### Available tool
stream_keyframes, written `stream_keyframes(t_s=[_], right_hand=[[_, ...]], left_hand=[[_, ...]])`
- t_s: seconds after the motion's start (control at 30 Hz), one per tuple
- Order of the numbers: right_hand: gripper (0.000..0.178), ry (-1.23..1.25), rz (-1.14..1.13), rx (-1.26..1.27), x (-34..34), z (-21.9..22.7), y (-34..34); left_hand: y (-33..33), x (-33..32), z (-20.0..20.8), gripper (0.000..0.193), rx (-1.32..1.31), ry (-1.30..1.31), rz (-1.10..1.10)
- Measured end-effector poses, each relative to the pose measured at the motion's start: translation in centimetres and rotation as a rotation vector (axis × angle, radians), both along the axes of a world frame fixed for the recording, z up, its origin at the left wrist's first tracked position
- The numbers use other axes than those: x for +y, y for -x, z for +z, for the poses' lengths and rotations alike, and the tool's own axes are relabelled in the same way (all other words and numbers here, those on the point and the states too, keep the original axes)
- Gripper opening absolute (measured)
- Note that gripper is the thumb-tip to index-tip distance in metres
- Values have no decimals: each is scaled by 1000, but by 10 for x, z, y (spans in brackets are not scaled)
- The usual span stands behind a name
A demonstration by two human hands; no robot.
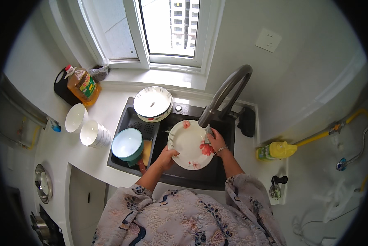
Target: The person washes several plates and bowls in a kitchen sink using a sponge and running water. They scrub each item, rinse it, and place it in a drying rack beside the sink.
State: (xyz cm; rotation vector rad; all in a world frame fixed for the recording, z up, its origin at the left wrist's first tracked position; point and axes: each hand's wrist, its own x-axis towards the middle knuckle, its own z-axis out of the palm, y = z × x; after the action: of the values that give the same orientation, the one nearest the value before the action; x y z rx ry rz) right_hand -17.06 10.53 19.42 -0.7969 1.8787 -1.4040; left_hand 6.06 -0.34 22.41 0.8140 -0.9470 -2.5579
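Note:
Over the dark sink [200, 179] a white plate [186, 143] with red flowers is tilted toward me. My left hand [166, 158] grips its lower left rim, thumb on the upper face. At the right rim, my right hand [217, 141] presses a small grey cloth [208, 133] against the plate; part of the cloth is hidden by the fingers. The grey faucet [225, 92] arches just above the plate's upper edge, and I cannot tell whether water runs. Left of my left hand, stacked teal bowls [128, 144] stand on the sink's left side beside a tan board-like piece [147, 152].
Stacked plates [152, 101] sit at the sink's back left. White bowls [94, 133] and an oil bottle [84, 85] stand on the left counter. A yellow detergent bottle [276, 151] is at the right, with scissors [275, 191] nearer me. A window [169, 30] is behind.

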Motion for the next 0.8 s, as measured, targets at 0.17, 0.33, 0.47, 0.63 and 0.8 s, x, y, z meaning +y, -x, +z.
stream_keyframes(t_s=[0.17,0.33,0.47,0.63,0.8], right_hand=[[32,209,-188,-610,22,-25,-31],[38,115,-334,-207,17,-45,-47],[42,80,-274,-138,-2,-12,-12],[41,37,-66,-222,-20,5,9],[32,140,-149,-469,-9,-33,2]], left_hand=[[9,8,-13,65,120,6,139],[9,1,1,67,45,109,107],[4,-3,-4,68,73,171,-29],[-5,-21,4,65,50,81,-46],[8,-28,14,59,10,194,-10]])
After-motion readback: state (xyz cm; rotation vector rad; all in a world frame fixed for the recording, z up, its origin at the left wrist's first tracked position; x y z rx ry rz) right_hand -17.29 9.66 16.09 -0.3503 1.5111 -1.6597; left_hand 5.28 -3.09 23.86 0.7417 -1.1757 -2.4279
